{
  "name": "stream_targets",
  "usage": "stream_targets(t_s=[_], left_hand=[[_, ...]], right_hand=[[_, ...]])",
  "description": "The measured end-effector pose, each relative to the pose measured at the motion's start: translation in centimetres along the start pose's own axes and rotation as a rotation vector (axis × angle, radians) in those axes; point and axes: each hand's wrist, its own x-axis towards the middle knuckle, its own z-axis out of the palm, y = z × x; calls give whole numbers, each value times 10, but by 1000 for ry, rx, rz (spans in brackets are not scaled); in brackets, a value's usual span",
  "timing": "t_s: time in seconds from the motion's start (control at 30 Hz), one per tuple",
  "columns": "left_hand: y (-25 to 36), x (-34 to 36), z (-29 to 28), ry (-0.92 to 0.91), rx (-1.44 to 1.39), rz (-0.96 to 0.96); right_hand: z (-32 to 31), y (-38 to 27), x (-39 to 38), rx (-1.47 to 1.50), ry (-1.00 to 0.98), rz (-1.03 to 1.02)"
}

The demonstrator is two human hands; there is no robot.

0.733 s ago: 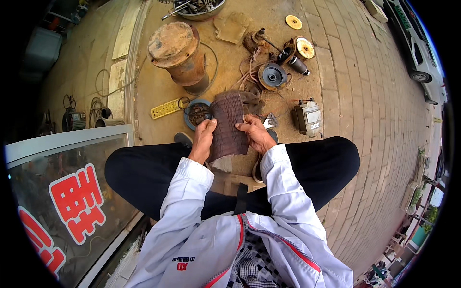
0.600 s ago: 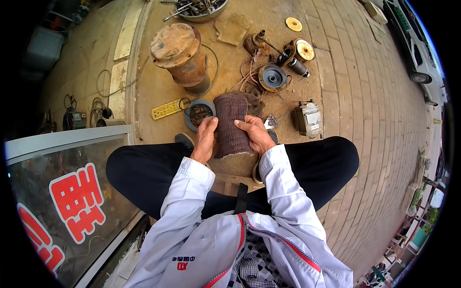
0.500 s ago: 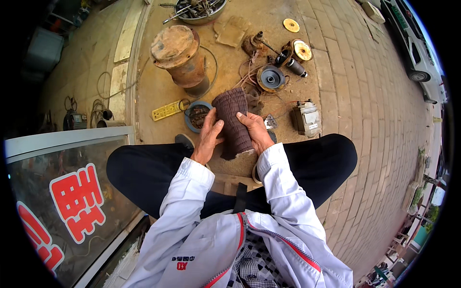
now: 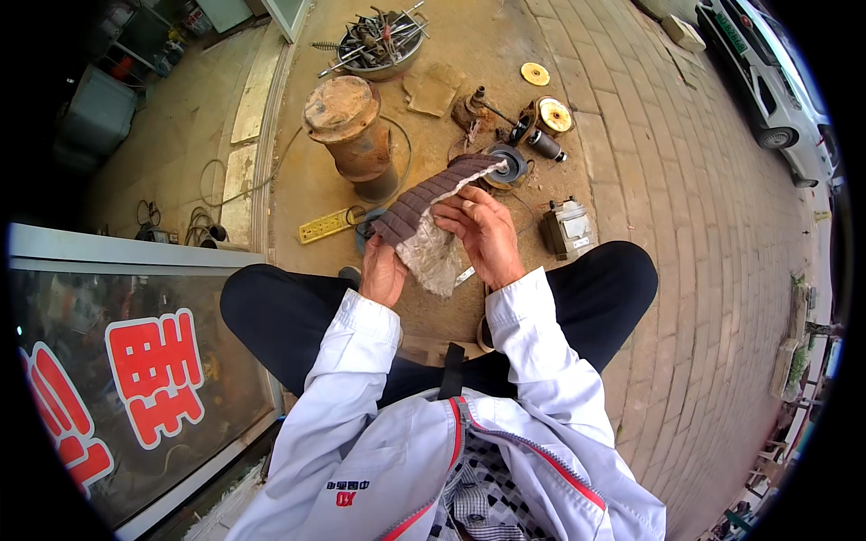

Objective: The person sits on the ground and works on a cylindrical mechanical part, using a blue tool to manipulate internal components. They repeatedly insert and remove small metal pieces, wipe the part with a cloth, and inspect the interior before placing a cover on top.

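Note:
A brown ribbed piece of cloth (image 4: pixel 424 200) with a pale fleecy lining (image 4: pixel 433 257) is stretched between my hands, above the ground and in front of my knees. My left hand (image 4: pixel 383 270) is closed on its lower left end. Near the right part of its pale edge, the fingers of my right hand (image 4: pixel 485 236) pinch the cloth. The lining hangs down between both hands. Behind the cloth's right end, a round dark motor part (image 4: pixel 511 165) is partly covered.
A rusty cylindrical motor housing (image 4: pixel 347 135) stands ahead, with a yellow power strip (image 4: pixel 325 226) near its base. Farther off is a metal basin (image 4: pixel 388 69) of tools. A grey metal box (image 4: pixel 570 229) sits by my right knee. A glass door panel (image 4: pixel 135 361) is at my left.
The cloth has gone from an upright tube to a slanted, opened-out piece showing its pale lining. My right hand has moved slightly up; my left has shifted to the cloth's lower left end.

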Motion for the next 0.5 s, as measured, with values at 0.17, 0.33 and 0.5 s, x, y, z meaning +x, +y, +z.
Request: stream_targets(t_s=[0.17, 0.33, 0.5], left_hand=[[35, 9, 15, -20, -126, -156], [44, 14, 23, -148, -31, -190], [59, 21, 26, -35, -162, -184]], right_hand=[[-6, -10, -9, -1239, -215, -335], [-20, 8, -9, -949, -335, -88], [-16, 9, -14, -1051, -451, -45]])
